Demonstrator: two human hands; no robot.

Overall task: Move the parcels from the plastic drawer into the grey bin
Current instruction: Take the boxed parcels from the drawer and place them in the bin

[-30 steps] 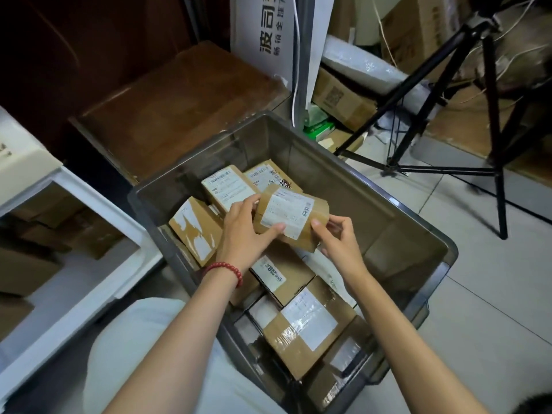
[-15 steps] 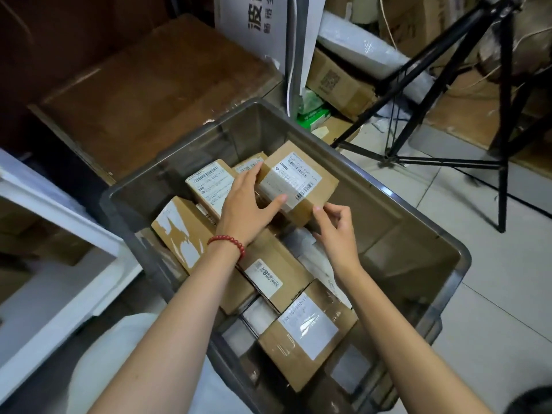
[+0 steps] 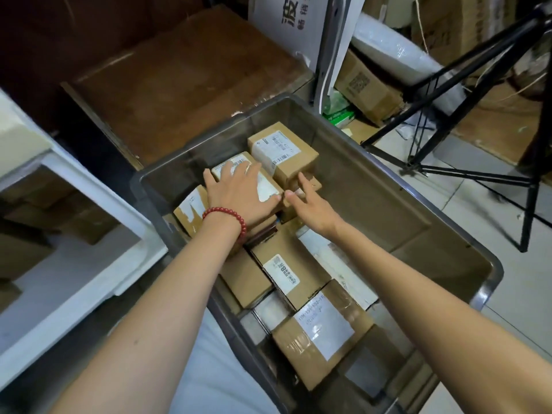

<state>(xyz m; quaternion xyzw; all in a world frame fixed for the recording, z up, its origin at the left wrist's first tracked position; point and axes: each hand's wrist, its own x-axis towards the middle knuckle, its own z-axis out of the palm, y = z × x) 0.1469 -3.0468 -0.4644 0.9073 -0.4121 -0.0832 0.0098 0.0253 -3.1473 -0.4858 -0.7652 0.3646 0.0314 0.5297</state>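
Closest to you, at the near end of the grey bin (image 3: 388, 204), lies a taped cardboard parcel (image 3: 322, 334) with a large white label facing up. Just beyond it is a flatter brown parcel (image 3: 286, 274) with a narrow label, packed in touching its neighbours. The bin's right half shows bare floor. Further in, your left hand (image 3: 239, 194), with a red bead bracelet (image 3: 227, 218) at the wrist, lies flat with straight fingers on a white-labelled parcel (image 3: 270, 188), gripping nothing. Your right hand (image 3: 310, 206) is just beside it, thumb nearly meeting the left thumb. Its fingers are spread and loose and reach toward a small brown carton (image 3: 310, 182); you cannot tell from here whether they touch it. Behind both hands, against the bin's far wall, a square parcel (image 3: 282, 150) sits on top of the others, label up, free of either hand. To your left stands the white plastic drawer (image 3: 131, 210), with blurred brown cartons (image 3: 44, 225) inside. Beyond the bin lie a brown board (image 3: 185, 85), a white printed sign (image 3: 286, 22), a cardboard box with a QR code (image 3: 367, 88), and, far right, a black tripod (image 3: 448, 85).
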